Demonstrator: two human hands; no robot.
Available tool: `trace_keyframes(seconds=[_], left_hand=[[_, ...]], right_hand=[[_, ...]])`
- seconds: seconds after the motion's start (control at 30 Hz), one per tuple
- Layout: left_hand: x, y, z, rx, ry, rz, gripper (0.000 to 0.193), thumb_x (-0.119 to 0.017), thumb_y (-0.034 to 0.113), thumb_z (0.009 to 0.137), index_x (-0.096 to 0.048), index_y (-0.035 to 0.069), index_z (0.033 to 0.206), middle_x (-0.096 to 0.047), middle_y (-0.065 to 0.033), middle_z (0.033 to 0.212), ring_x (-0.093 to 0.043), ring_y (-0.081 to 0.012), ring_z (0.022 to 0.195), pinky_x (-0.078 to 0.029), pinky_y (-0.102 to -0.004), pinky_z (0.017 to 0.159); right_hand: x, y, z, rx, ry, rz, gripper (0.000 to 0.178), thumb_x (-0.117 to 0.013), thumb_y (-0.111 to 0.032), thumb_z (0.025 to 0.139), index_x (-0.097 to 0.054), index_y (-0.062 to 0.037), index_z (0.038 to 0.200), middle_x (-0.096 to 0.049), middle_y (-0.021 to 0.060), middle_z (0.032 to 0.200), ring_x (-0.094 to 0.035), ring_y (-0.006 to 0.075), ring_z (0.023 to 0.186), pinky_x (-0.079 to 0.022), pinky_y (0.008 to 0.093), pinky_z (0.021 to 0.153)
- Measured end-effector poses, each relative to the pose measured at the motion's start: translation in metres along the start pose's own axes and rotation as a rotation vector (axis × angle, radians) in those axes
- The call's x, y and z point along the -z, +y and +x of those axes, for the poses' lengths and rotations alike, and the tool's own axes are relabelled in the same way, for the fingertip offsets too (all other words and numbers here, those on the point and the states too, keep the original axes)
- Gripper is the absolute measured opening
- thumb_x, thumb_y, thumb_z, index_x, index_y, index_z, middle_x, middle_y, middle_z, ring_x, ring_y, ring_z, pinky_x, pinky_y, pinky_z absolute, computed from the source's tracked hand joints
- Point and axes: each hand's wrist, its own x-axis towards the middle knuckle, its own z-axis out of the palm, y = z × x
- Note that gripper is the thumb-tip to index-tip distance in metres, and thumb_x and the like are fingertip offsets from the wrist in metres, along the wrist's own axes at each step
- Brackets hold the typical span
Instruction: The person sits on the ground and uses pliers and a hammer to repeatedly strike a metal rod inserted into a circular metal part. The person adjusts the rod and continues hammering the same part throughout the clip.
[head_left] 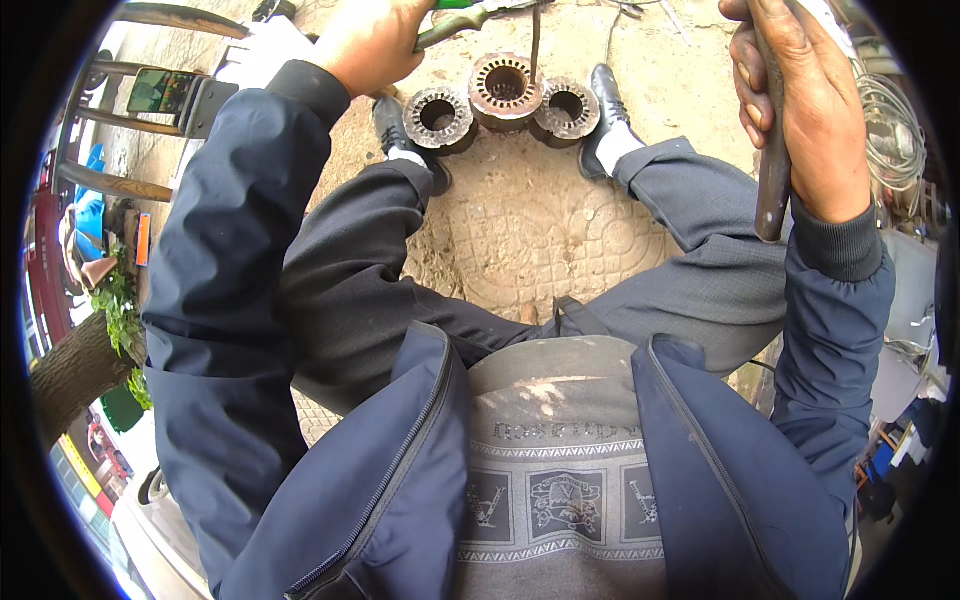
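Observation:
My left hand (375,45) is closed around green-handled pliers (450,27) at the top of the view. By the pliers' jaws a thin dark metal rod (536,45) stands nearly upright, its lower end at the middle slotted stator core (503,118); whether the jaws grip it is unclear. A smaller stator core (416,118) sits to the left and another one (590,112) to the right, all between my shoes. Raised at the right, my right hand (815,110) wraps round a dark tool handle (773,190). The tool's head is out of view.
Coiled wire (890,135) lies at the far right. A wooden-slatted chair (125,180) with a dark glossy panel (160,92) on it stands at the left, above a tree trunk (80,375). My black shoes (607,95) flank the stator cores on the concrete ground (520,240).

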Motion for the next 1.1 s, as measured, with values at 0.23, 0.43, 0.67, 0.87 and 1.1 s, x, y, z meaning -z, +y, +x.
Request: trace_keyframes(seconds=[0.23, 0.43, 0.67, 0.87, 1.1], left_hand=[[-0.014, 0.03, 0.001, 0.25, -0.106, 0.02, 0.047, -0.064, 0.035, 0.096, -0.063, 0.004, 0.131, -0.068, -0.021, 0.101, -0.067, -0.0356, 0.08, -0.052, -0.049, 0.067], [-0.016, 0.03, -0.001, 0.195, 0.035, -0.168, 0.039, -0.065, 0.035, 0.097, -0.063, 0.002, 0.118, -0.068, -0.0209, 0.096, -0.067, -0.0366, 0.069, -0.052, -0.0477, 0.063], [-0.024, 0.02, -0.007, -0.036, -0.123, 0.099, 0.047, -0.068, 0.007, 0.083, -0.059, 0.003, 0.129, -0.067, -0.0257, 0.098, -0.07, -0.0368, 0.079, -0.055, -0.0482, 0.067], [-0.038, 0.023, -0.011, 0.08, 0.027, -0.105, 0.056, -0.072, 0.008, 0.077, -0.053, 0.003, 0.13, -0.068, -0.0197, 0.094, -0.07, -0.0401, 0.08, -0.056, -0.0468, 0.072], [-0.026, 0.023, -0.003, 0.151, -0.049, -0.145, 0.052, -0.07, 0.007, 0.078, -0.055, 0.003, 0.128, -0.069, -0.024, 0.09, -0.07, -0.0428, 0.084, -0.055, -0.05, 0.074]], right_hand=[[-0.009, 0.061, 0.007, -0.388, -0.296, -0.366, 0.047, -0.056, -0.051, 0.106, -0.057, -0.0044, 0.101, -0.047, -0.0007, 0.063, -0.046, 0.0059, 0.045, -0.037, 0.0243, 0.039], [0.008, 0.001, -0.01, -0.296, -0.215, -0.226, 0.039, -0.051, -0.049, 0.11, -0.059, -0.0108, 0.105, -0.042, -0.0066, 0.064, -0.039, 0.0012, 0.048, -0.033, 0.0188, 0.042], [-0.006, 0.018, 0.004, -0.037, -0.041, -0.279, 0.046, -0.053, -0.054, 0.108, -0.055, -0.0083, 0.102, -0.039, -0.0061, 0.063, -0.037, 0.0034, 0.047, -0.034, 0.0216, 0.04], [-0.008, 0.101, -0.022, -0.753, -0.237, -0.115, 0.044, -0.057, -0.053, 0.105, -0.054, -0.0093, 0.1, -0.044, -0.0055, 0.066, -0.041, 0.0038, 0.049, -0.038, 0.0221, 0.041], [-0.101, 0.184, -0.088, -0.912, -0.315, 0.039, 0.035, -0.06, -0.036, 0.105, -0.056, -0.0021, 0.105, -0.052, 0.0005, 0.076, -0.049, 0.0085, 0.054, -0.043, 0.0273, 0.042]])
